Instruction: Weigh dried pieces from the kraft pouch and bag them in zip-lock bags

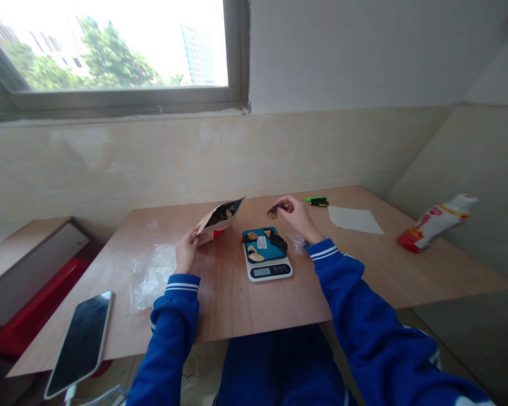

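An open paper pouch [220, 221] with dark and tan dried pieces inside is tilted at its lower left corner in my left hand [187, 248], whose fingers pinch the edge. My right hand [295, 214] holds a dark brown dried piece [273, 212] between its fingertips, above and to the right of the scale. The white kitchen scale [271, 277] lies flat on the table, its display lit but too small to read. On its blue top [268, 252] rest several dark and tan pieces and a small white label [261, 242].
The wooden table [224, 304] bears crumpled clear plastic [154, 276] and a phone [82, 341] at the left. Right of the scale are a small clear bag [297, 243], markers [317, 201], white paper [354, 219] and a red-and-white bottle [436, 224]. A wall stands behind.
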Available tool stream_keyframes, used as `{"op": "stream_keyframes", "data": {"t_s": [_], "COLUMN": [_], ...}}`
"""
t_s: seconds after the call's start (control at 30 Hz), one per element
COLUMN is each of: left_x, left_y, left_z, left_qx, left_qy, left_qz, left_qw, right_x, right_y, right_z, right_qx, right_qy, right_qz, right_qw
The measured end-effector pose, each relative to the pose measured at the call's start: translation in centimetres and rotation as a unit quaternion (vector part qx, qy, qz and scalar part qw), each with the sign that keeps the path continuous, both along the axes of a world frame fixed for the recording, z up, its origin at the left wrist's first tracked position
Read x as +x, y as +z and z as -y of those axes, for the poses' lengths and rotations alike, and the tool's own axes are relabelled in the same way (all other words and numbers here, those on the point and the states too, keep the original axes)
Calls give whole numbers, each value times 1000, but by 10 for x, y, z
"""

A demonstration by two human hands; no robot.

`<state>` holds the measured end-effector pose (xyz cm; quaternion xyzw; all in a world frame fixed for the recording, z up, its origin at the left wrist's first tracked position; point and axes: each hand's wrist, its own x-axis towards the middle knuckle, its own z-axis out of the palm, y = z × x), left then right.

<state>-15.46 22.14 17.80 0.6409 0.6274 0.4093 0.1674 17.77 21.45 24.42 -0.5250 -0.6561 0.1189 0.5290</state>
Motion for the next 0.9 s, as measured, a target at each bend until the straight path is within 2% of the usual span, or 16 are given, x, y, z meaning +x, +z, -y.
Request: {"op": "stream_keyframes", "data": {"t_s": [0.37,0.7,0.8,0.9], "left_x": [1,-1,-1,0], "left_y": [0,-2,-3,-3], "left_z": [0,0,-1,-1], "left_qx": [0,-4,-6,-7], "left_qy": [3,4,5,-2], "left_qz": [-2,-1,1,5], "left_qw": [1000,1000,1000,1000], "right_x": [-2,-5,-10,-16], "right_y": [-6,-16,-11,1], "right_z": [0,-2,2,9], "right_qx": [-12,-53,-50,-20], "right_qy": [22,83,81,81], "right_qz": [-14,-39,-36,-26], "right_qw": [1000,994,995,996]}}
